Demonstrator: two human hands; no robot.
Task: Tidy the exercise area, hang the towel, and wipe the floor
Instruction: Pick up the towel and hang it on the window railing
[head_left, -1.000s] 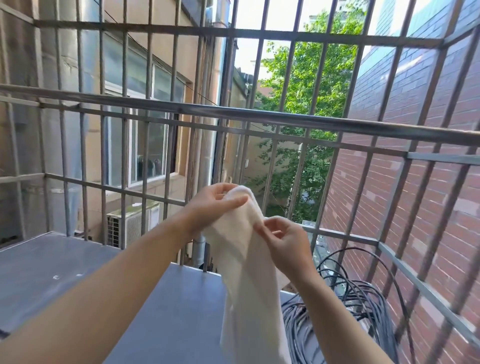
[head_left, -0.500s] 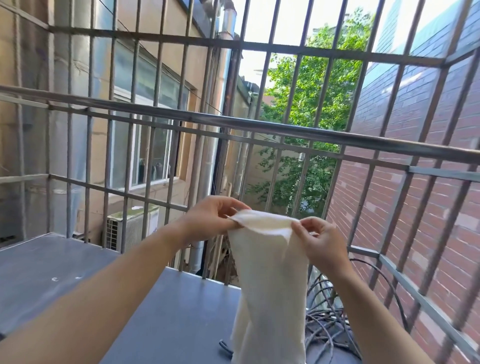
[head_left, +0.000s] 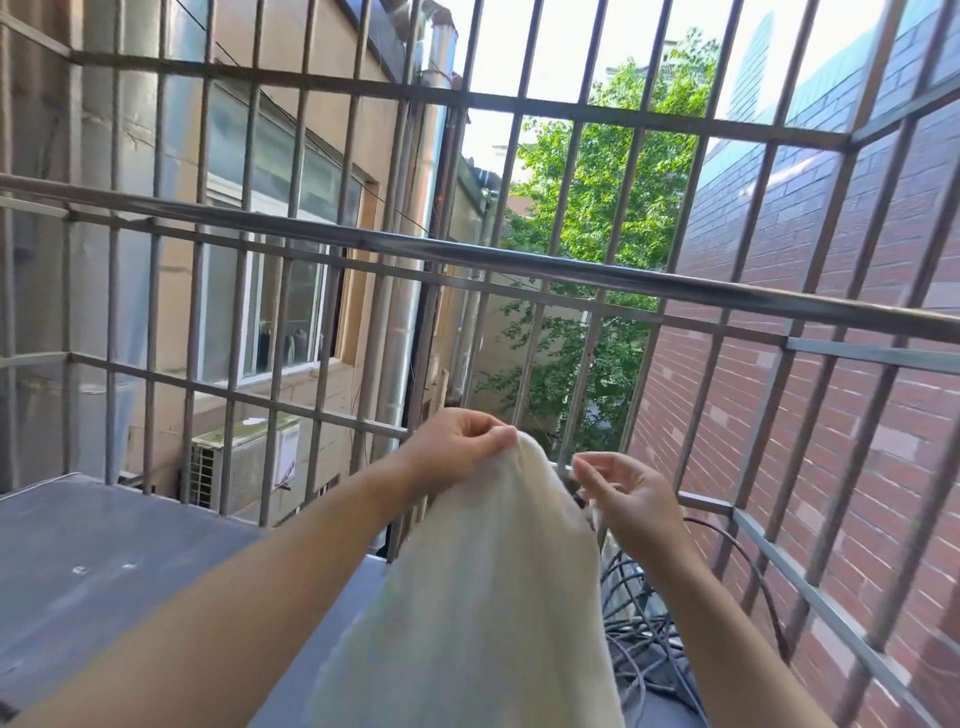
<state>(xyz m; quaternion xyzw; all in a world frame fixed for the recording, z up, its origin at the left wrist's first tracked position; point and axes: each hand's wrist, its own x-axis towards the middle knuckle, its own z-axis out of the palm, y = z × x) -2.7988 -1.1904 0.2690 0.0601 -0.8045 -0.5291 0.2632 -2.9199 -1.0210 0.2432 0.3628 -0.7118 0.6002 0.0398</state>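
Note:
A cream towel (head_left: 483, 597) hangs down in front of me inside a barred balcony cage. My left hand (head_left: 457, 447) pinches its top corner, just below and in front of the thick horizontal rail (head_left: 519, 260). My right hand (head_left: 631, 493) sits just right of the towel's upper edge. Its fingers are loosely curled and apart, and nothing shows between them. The towel's lower end runs out of the frame at the bottom.
Metal bars (head_left: 566, 171) close the cage in front, on the right and overhead. A grey ledge (head_left: 104, 571) lies at lower left. A tangle of dark cables (head_left: 649, 629) sits at lower right. Outside are an air-conditioner unit (head_left: 244, 462) and a brick wall (head_left: 831, 312).
Earlier both hands held the towel's top edge stretched between them. Now my right hand has let go, and the towel bunches and hangs from my left hand alone. My view has tilted up.

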